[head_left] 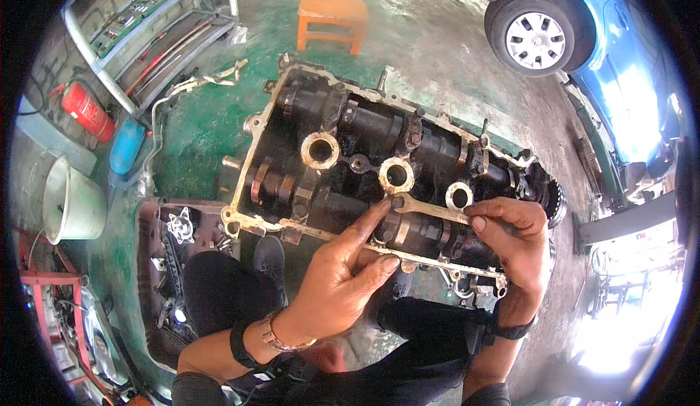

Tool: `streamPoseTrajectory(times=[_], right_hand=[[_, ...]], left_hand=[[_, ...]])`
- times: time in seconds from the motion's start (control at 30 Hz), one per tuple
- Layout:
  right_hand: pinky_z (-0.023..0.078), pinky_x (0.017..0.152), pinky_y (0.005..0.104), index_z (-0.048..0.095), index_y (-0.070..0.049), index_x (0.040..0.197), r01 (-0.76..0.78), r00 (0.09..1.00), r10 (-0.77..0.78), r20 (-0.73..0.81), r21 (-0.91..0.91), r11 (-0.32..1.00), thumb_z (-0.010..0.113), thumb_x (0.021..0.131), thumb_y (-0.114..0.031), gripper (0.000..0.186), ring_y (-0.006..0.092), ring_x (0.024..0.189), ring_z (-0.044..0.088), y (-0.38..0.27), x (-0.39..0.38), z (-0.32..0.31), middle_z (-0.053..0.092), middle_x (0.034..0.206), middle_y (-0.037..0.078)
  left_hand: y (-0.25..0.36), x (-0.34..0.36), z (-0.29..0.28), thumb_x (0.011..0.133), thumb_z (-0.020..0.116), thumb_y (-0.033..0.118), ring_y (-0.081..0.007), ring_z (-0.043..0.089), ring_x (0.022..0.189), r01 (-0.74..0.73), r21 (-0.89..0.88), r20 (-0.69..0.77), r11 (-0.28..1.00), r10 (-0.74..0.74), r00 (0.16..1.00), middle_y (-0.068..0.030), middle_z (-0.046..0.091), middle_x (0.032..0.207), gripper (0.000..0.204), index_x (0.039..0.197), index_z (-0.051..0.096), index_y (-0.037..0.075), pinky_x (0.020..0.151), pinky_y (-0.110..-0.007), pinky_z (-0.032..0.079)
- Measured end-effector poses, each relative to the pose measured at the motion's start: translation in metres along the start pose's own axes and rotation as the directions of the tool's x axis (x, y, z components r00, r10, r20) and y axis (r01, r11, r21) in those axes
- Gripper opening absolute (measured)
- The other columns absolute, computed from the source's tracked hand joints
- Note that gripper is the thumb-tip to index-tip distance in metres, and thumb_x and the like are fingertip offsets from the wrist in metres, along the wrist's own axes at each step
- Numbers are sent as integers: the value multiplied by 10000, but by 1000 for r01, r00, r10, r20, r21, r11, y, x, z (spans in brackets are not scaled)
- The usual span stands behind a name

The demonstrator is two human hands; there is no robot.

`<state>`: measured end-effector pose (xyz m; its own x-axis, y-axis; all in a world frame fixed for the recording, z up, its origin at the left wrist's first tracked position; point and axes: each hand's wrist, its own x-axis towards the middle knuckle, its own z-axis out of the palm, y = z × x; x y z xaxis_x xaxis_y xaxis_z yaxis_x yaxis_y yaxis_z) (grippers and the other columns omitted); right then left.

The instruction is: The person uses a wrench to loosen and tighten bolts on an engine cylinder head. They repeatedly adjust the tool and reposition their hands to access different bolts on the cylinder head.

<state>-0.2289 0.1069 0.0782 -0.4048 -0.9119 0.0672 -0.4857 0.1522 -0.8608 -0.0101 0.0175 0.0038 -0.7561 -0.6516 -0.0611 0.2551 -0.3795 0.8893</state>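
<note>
An oily cylinder head (pixel 253 130) with dark camshafts lies across the middle, in front of my knees. Its pale gasket rim runs round the edge, and three round spark plug openings line its centre. With thumb and fingers, my right hand (pixel 516 244) pinches the right end of a combination wrench (pixel 432 210). The wrench's other end sits at a bolt (pixel 398 202) on a camshaft cap. My left hand (pixel 337 278) reaches in from below, index finger stretched to that bolt end and thumb apart near the front rim; it grips nothing.
Behind the cylinder head stands an orange stool (pixel 332 13). A brown tray (pixel 157 275) with loose parts is at left, near a white bucket (pixel 75 202), a blue bottle (pixel 127 145) and a red fire extinguisher (pixel 86 110). A blue car (pixel 620 78) stands at right.
</note>
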Motion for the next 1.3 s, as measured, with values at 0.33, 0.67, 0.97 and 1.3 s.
streamPoseTrajectory(times=[0.33, 0.67, 0.97, 1.3], right_hand=[[458, 639, 247, 730, 34, 920, 12, 1000, -12, 15, 28, 1000, 710, 862, -16, 79, 87, 704, 587, 6, 8, 5, 674, 759, 43], [466, 595, 291, 716, 29, 907, 95, 995, -97, 2, -225, 970, 695, 835, -19, 89, 183, 643, 623, -9, -5, 13, 656, 726, 125], [501, 546, 381, 714, -21, 943, 166, 978, -205, -23, -506, 846, 685, 830, -44, 119, 325, 600, 635, -35, -28, 26, 644, 742, 147], [458, 509, 347, 709, 6, 1008, 149, 979, -203, -2, -673, 725, 707, 783, 9, 225, 289, 549, 614, -46, -46, 42, 618, 714, 132]], left_hand=[[-2, 2, 1, 969, 635, 83, 0, 377, 562, -1, -9, -17, 1000, 0, 1000, 79, 510, 698, 635, 1531, 342, 51, 496, -190, 296], [-1, -1, -2, 988, 580, 20, -2, 492, 742, -15, 1, 31, 1000, 15, 999, -61, 704, 1002, 621, 1541, 300, 29, 633, -165, 385], [-3, 0, -1, 976, 615, 67, -2, 443, 650, -9, -11, 12, 1000, 10, 1000, -30, 648, 892, 634, 1536, 318, 36, 555, -180, 336], [-3, 0, 3, 966, 634, 68, -2, 430, 647, 17, -20, -36, 1000, -17, 999, 11, 626, 831, 638, 1531, 338, 46, 568, -181, 337]])
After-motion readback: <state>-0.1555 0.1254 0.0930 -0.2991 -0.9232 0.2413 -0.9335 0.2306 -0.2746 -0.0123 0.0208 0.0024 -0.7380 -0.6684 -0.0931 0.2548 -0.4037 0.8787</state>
